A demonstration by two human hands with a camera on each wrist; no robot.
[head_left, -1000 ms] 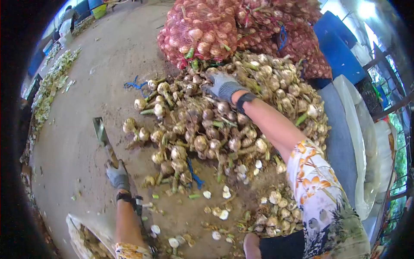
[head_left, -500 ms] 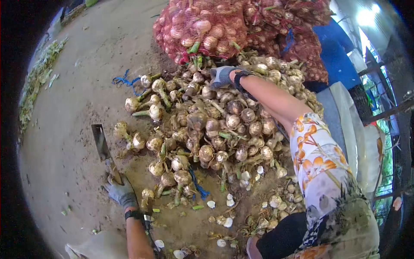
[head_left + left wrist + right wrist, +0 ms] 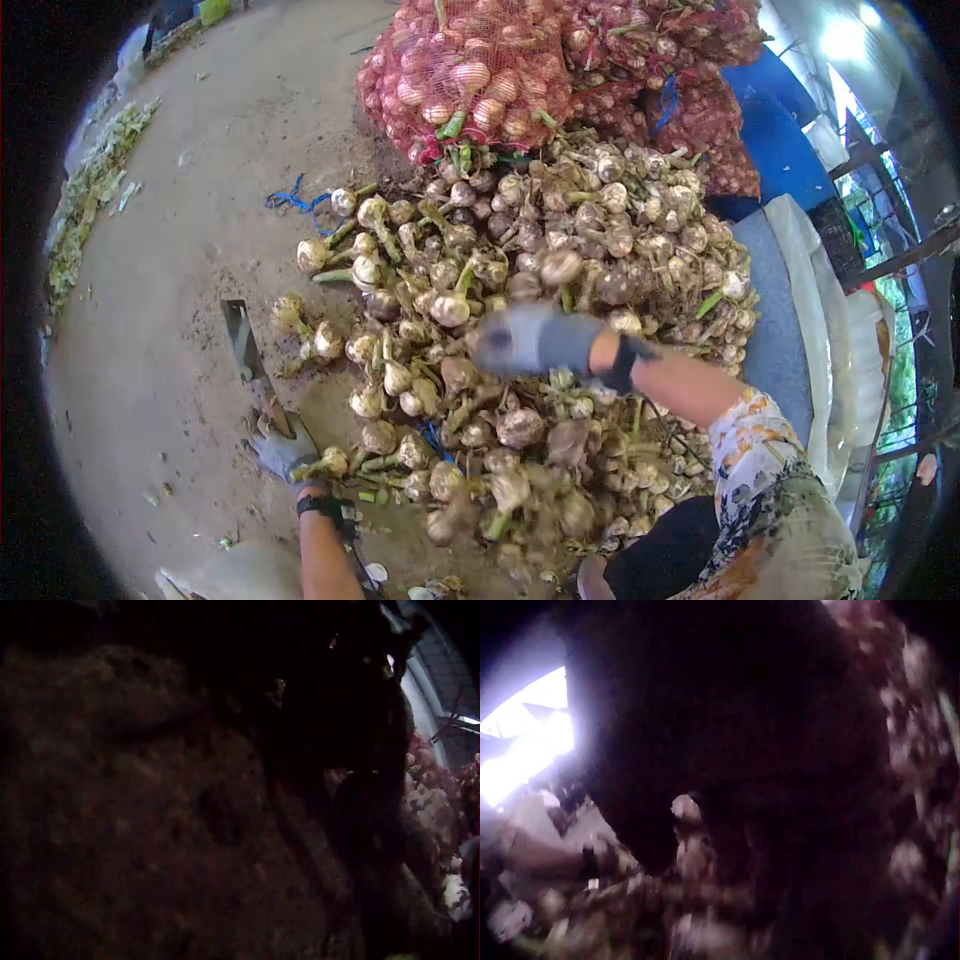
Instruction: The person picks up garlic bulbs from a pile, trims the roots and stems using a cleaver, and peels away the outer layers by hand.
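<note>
My gloved left hand (image 3: 285,447) grips the wooden handle of a long-bladed knife (image 3: 240,335) low over the floor, its blade pointing away from me. One garlic bulb (image 3: 333,460) lies right beside that hand. Blurred by motion, my gloved right hand (image 3: 535,340) is over the middle of a large pile of garlic (image 3: 640,215) with stems and roots on. Its fingers are too smeared to make out. Several bulbs nearer to me, such as a garlic bulb (image 3: 510,490), are blurred too. Both wrist views are mostly dark.
Red mesh sacks (image 3: 465,85) full of garlic stand behind the pile. Blue twine (image 3: 298,195) lies on the floor (image 3: 170,300) to the left. A blue container (image 3: 785,150) and white sheeting (image 3: 815,270) border the right side. Cut leaves (image 3: 95,195) line the far left.
My right hand has come from the far side of the pile toward me. Garlic bulbs have spread nearer, covering floor and trimmings seen before. The left hand keeps its hold on the knife.
</note>
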